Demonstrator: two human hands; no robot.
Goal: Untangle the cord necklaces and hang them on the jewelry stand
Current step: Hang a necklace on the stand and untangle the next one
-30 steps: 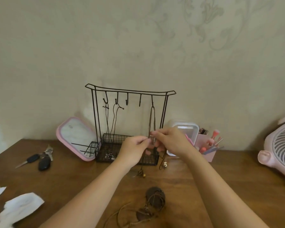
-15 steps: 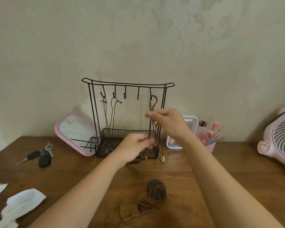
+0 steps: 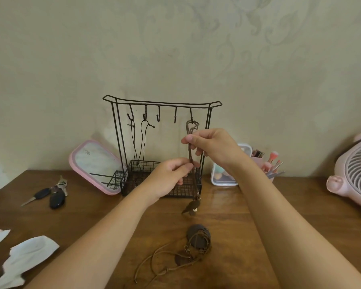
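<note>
The jewelry stand (image 3: 163,103) has five hooks. Two thin dark necklaces hang from its two leftmost hooks (image 3: 133,140) (image 3: 142,142). A third, the brown cord necklace (image 3: 190,153), has its loop at the rightmost hook. The right hand (image 3: 213,144) pinches it just below the loop and the left hand (image 3: 169,178) pinches it lower, before the stand's basket. Its one pendant (image 3: 191,206) dangles in front of the stand. One tangled bundle (image 3: 196,238) lies nearer still, on the table.
</note>
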